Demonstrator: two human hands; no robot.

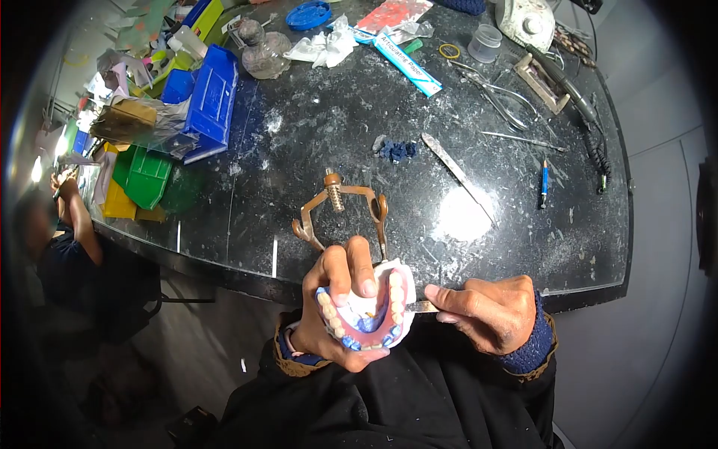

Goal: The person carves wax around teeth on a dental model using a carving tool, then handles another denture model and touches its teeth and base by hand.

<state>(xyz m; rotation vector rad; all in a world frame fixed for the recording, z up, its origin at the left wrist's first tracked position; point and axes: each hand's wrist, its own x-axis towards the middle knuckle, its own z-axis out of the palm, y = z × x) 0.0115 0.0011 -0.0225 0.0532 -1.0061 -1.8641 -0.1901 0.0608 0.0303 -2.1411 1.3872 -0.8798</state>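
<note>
My left hand (320, 283) grips a dental model (381, 336) with a horseshoe of tooth-coloured teeth set in pink wax on a white plaster base. Blue marks show on some front teeth and inside the arch. Two fingers reach over into the arch, and the thumb lies along the front edge. A brass-coloured articulator frame (334, 197) with a spring sticks out behind the model toward the bench. My right hand (490, 310) pinches a flat metal blade (422, 307), its tip at the model's right side. The blade's handle is hidden in the fist.
On the black bench (299, 142) lie a long knife (456, 173), pliers (497, 97), a blue pencil (544, 183) and an articulating paper packet (407, 66). Blue bins (213, 101) stand left. A corded handpiece (565, 82) rests right. Another person's arm (78, 213) is far left.
</note>
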